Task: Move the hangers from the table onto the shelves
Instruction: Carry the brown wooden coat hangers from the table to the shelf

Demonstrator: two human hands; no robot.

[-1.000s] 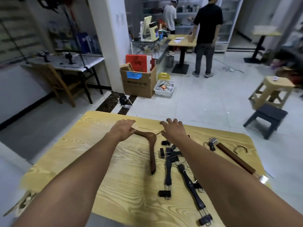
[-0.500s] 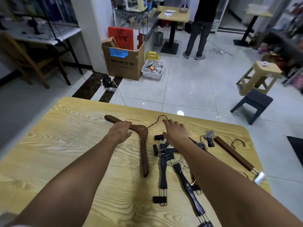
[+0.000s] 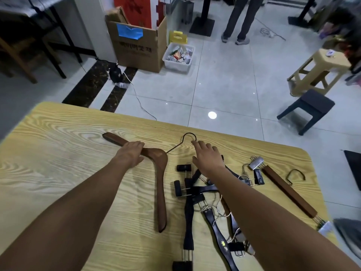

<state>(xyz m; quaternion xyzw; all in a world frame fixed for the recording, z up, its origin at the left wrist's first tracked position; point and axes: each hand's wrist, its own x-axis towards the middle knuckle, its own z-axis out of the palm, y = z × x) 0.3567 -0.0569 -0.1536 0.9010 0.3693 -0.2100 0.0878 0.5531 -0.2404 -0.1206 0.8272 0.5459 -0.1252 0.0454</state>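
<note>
One stiff, probably light wooden coat hanger [image 3: 161,182] lies mid-frame; left hand [image 3: 130,153] curls round its upper arm, a sound hold; right hand [image 3: 209,157] hovers flat-fingered beside its hook [image 3: 188,136].

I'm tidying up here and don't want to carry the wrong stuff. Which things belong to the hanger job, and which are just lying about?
Job: curved wooden hanger, held by the left hand; black clip hangers; brown clip hanger; table; right hand, fingers straight.

Lying about: cardboard box; white bin; beige stool; dark stool.
</note>
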